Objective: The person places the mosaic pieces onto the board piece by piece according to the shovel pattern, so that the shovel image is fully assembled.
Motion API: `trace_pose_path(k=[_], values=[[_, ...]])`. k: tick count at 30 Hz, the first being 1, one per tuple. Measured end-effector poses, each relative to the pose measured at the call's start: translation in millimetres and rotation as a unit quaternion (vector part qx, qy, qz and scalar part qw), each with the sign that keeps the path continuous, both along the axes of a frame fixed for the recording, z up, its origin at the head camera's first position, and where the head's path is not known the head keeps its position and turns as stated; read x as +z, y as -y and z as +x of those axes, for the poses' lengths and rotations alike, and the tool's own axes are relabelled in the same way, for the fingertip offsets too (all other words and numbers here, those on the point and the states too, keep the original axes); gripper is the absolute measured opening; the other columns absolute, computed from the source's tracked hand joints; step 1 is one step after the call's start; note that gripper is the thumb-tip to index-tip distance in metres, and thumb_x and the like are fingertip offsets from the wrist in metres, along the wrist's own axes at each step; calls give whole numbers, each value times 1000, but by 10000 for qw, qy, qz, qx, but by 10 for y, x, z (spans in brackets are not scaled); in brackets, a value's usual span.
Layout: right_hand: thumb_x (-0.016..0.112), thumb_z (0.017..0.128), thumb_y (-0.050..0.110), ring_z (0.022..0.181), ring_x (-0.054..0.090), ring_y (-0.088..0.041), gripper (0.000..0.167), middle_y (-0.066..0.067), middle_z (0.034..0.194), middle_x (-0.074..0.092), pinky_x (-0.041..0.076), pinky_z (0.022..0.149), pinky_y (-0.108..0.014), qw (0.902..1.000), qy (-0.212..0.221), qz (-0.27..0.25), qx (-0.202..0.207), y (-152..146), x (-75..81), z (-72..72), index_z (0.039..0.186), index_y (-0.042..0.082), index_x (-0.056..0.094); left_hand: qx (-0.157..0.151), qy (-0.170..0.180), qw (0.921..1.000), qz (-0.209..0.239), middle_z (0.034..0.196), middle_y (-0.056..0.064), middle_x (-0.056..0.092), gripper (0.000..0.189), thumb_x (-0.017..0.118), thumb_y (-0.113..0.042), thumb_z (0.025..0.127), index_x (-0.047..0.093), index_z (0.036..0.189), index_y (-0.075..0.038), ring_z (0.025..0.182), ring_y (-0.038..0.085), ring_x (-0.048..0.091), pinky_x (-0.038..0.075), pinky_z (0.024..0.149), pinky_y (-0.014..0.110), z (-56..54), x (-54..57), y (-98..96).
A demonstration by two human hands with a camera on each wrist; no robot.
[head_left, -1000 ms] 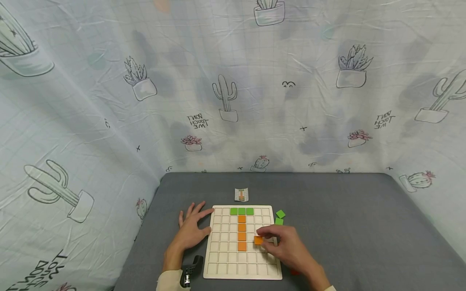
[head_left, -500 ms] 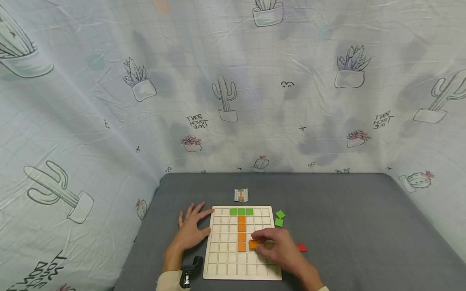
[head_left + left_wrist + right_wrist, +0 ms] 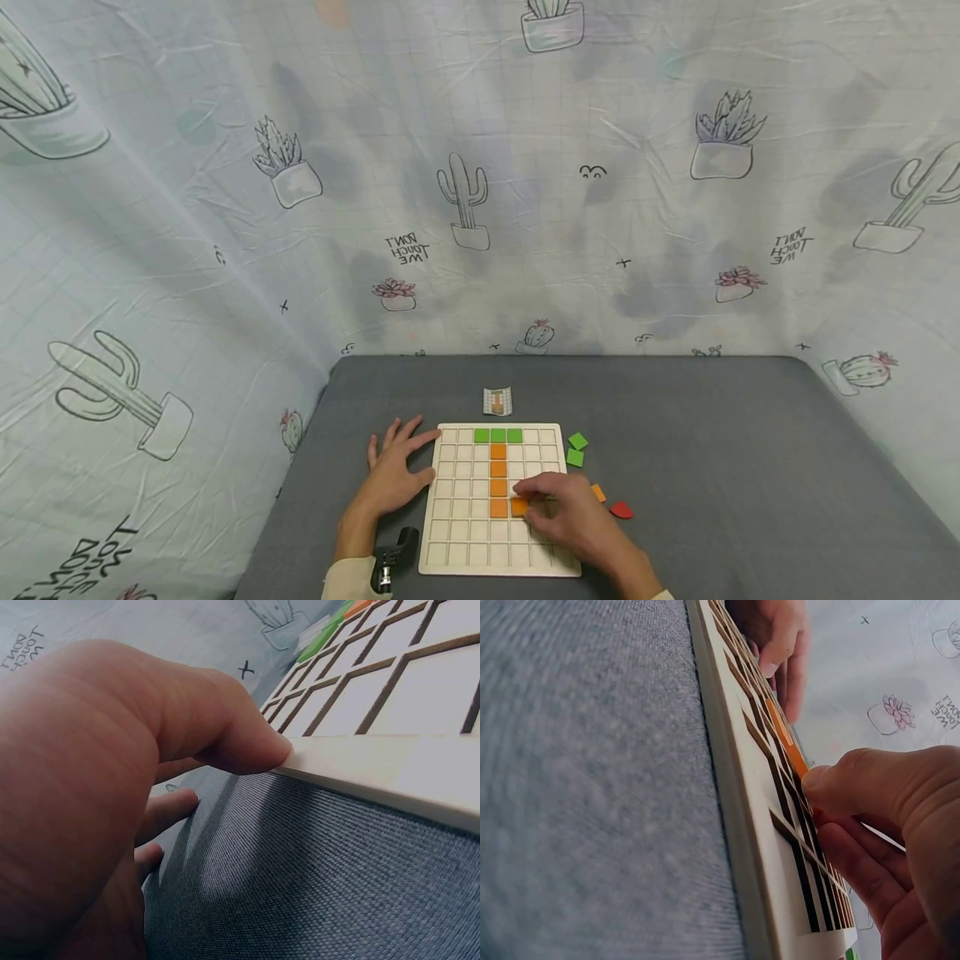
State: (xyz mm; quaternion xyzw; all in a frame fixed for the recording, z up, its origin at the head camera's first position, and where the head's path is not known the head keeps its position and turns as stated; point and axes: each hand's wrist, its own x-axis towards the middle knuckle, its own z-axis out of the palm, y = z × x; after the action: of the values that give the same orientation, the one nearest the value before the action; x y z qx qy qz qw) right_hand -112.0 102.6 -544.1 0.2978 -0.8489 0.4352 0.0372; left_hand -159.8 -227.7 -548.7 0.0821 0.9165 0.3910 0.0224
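My right hand (image 3: 572,510) pinches an orange square tile (image 3: 519,507) between thumb and fingers, over the cell just right of the lowest orange tile in the column. Whether it sits fully in that cell I cannot tell. The pale wooden grid board (image 3: 457,553) carries three green tiles (image 3: 498,436) in its top row and several orange tiles (image 3: 498,469) running down beneath the middle one. At the board's left edge rests my left hand (image 3: 395,477), fingers spread; in the left wrist view its thumb (image 3: 251,742) touches the wooden rim.
A small pattern card (image 3: 497,402) lies behind the board. To the right are two green tiles (image 3: 576,449), an orange tile (image 3: 598,493) partly behind my hand, and a red piece (image 3: 622,509). The grey table (image 3: 720,467) ends at a patterned cloth backdrop.
My right hand has moved left with the orange tile, bringing it down beside the lowest one in the column. The red piece and an orange tile on the table have come into view. My left hand stays.
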Motion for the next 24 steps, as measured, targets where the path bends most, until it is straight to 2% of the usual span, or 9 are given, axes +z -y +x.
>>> trace_pose_path(k=[10,17,24], values=[[87,85,-4,102,78,-10,35,1,113,84,65,88,-28,9994,-63,322,94,23,47,-4,116,12,84,36,-24,10000,-14,176,18,39,63,73,-9,89,68,152,-17,168,51,13,-11,128,76,-5,-15,-2],[87,86,0,106,77,-8,34,4,114,84,65,92,-29,9983,71,582,10,40,58,-6,117,13,84,14,-25,10000,-8,176,18,38,64,73,-9,89,68,152,-17,168,50,12,-11,127,76,-10,-18,2],[87,86,0,105,76,-6,34,4,114,83,65,93,-30,9982,79,587,-7,33,50,2,117,12,84,-22,-10,10000,-21,176,17,38,63,73,-9,90,67,153,-18,169,50,12,-11,127,76,-8,-17,9]])
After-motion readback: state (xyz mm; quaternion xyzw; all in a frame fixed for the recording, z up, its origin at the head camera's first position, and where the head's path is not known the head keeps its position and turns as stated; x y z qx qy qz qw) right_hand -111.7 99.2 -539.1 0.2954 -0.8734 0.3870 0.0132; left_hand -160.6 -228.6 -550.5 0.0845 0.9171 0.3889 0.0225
